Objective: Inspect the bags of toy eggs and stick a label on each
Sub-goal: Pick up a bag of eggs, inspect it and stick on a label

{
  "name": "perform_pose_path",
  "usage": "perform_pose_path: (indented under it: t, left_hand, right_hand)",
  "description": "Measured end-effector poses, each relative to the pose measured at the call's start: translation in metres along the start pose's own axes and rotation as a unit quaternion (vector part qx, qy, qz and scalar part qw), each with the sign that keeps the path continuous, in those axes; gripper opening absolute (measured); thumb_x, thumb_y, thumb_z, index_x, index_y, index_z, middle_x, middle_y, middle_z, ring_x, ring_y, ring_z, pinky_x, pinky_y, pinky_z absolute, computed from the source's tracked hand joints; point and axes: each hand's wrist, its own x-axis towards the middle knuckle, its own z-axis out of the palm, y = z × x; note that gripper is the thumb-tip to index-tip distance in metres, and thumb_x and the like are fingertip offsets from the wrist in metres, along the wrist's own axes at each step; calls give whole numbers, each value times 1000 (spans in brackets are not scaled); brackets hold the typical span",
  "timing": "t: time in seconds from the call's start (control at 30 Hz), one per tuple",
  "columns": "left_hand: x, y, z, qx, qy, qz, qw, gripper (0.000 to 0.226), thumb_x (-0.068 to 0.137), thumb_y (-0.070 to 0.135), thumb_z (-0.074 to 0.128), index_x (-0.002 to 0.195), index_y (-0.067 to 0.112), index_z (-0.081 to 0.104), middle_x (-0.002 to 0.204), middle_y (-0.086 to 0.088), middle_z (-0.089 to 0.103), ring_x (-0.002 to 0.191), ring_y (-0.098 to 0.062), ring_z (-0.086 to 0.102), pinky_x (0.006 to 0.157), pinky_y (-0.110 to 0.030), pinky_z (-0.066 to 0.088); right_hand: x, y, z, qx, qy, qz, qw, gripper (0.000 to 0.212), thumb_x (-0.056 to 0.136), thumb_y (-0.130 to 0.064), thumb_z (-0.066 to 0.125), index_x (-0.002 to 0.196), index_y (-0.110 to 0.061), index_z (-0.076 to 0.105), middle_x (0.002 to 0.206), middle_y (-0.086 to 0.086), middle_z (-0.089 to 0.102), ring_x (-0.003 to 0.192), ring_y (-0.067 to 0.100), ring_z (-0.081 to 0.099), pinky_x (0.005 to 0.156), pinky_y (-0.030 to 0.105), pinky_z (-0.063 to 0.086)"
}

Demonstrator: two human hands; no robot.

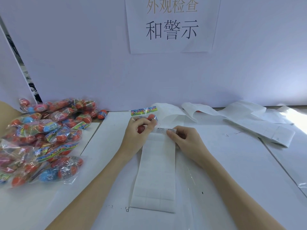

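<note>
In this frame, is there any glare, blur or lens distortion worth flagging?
Head view: overexposed bright patch at the far right table edge; wide-angle bending at the frame borders; warning labels too soft to read; wall sign sharp below, washed out on its top line.

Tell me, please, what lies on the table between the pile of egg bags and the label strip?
In the head view, only the person's left forearm crosses that stretch between the pile of bags and the label strip; otherwise it is bare white paper.

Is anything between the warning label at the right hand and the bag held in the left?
Nothing visible. The right hand pinches the label at the top of the backing strip, right beside the bag that the left hand holds.
</note>
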Motion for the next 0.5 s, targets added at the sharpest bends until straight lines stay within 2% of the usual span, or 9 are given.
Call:
perform_pose_path:
  t: [0.07,0.13,0.23,0.3,0.43,0.5]
  left_hand:
    - [-1,-1,-1,10,-17,-4,1000,17,94,28,76,78,24,73,106,-1,57,87,2,55,76,-6,40]
    - [-1,-3,-1,26,-17,1,1000,19,95,25,75,77,22,71,105,-1,56,87,1,55,75,-8,40]
    - [1,-3,-1,25,1,-1,1000,26,99,21,71,74,16,66,101,-3,56,87,0,53,73,-10,39]
    - [1,-4,-2,27,4,-5,1000,26,100,20,69,74,13,66,101,-3,54,87,2,52,74,-10,38]
    - [-1,-2,0,19,-16,15,1000,13,96,20,74,86,12,75,113,-1,52,99,5,57,86,-6,41]
    - [-2,-2,0,38,-28,34,998,10,94,18,78,84,14,76,118,2,51,108,10,56,90,-4,40]
  right_hand:
    - [0,0,1,-1,-8,-2,1000,43,102,-34,65,78,1,58,66,-1,46,63,13,39,61,31,30]
    - [0,0,2,3,-10,-8,1000,38,102,-33,64,80,-2,62,67,-1,50,63,13,41,62,31,35]
    - [0,-1,4,75,-1,-5,997,11,102,-21,67,95,-15,73,80,7,68,68,10,60,67,24,55]
    - [1,0,4,95,2,-1,995,7,101,-15,67,97,-16,73,90,15,73,72,12,65,73,30,61]
    - [1,2,4,97,-6,9,995,10,101,-16,67,94,-13,73,92,11,76,80,16,70,86,45,64]
    - [0,2,5,85,-9,7,996,12,101,-18,67,93,-13,74,93,11,77,83,18,70,89,48,62]
